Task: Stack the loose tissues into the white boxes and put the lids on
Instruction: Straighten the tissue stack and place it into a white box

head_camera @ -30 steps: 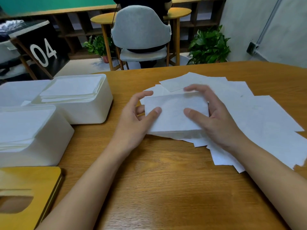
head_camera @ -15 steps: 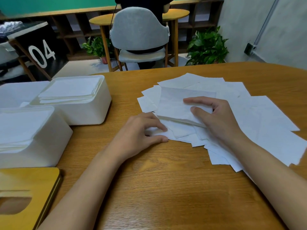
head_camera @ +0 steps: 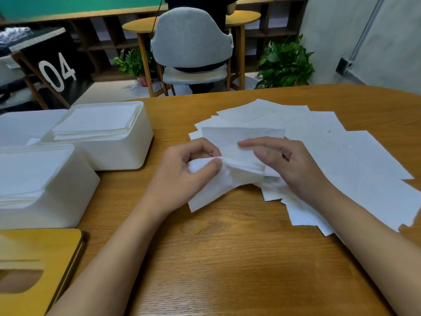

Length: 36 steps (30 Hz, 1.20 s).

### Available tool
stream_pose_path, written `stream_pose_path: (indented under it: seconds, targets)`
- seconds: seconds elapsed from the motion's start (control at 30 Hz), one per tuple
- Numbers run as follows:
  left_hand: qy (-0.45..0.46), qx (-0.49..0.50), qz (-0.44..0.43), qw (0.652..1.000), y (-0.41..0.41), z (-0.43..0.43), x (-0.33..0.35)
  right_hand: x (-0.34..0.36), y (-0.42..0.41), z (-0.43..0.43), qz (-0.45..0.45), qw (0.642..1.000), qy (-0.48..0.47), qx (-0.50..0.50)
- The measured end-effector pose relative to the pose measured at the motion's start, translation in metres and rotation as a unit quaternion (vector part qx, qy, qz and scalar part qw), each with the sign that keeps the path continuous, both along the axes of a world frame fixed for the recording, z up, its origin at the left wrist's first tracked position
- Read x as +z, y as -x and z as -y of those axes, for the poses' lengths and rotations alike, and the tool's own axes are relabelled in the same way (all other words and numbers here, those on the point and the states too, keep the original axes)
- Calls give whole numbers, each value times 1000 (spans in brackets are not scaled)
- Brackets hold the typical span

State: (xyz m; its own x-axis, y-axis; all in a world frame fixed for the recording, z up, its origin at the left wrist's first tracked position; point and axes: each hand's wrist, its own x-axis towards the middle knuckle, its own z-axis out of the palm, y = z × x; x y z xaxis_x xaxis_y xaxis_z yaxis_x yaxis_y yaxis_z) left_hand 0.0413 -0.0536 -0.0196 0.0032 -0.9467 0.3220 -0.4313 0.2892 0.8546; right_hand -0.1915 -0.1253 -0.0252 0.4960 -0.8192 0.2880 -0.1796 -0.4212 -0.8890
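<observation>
wooden lid (head_camera: 45, 247): cut by left, bottom edges | near white box (head_camera: 68, 201): cut left | loose tissues (head_camera: 341, 156): partly under right forearm (head_camera: 369, 238)

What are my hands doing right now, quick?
Left hand: pinching the corner of a tissue.
Right hand: holding the upper tissue between thumb and fingers.
</observation>
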Motion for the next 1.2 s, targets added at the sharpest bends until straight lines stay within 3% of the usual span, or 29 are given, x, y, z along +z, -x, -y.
stream_pose_path:
  seconds: [0.13, 0.27, 0.4, 0.9, 1.07, 1.2]
  targets:
    - [-49, 18, -81, 995, 0, 1, 4, -2, -4, -7, 0, 999, -37, 28]
    - [-41, 43, -49, 997, 1, 2, 6, -4, -8, -6, 19, 997, -61, -31]
    - [-34, 49, -56, 997, 1, 0, 8, 0, -6, -6, 26, 996, -87, -17]
    - [-49, 86, -108, 989, 11, 2, 4, 3, -12, -14, -72, 997, -4, 18]
    - [-45, 99, -78, 991, 10, 4, 2, -3, -12, -11, -38, 999, -3, 11]
    - [10, 174, 40, 984, 4, 8, -7, -3, -12, -8, 35, 999, -38, -2]
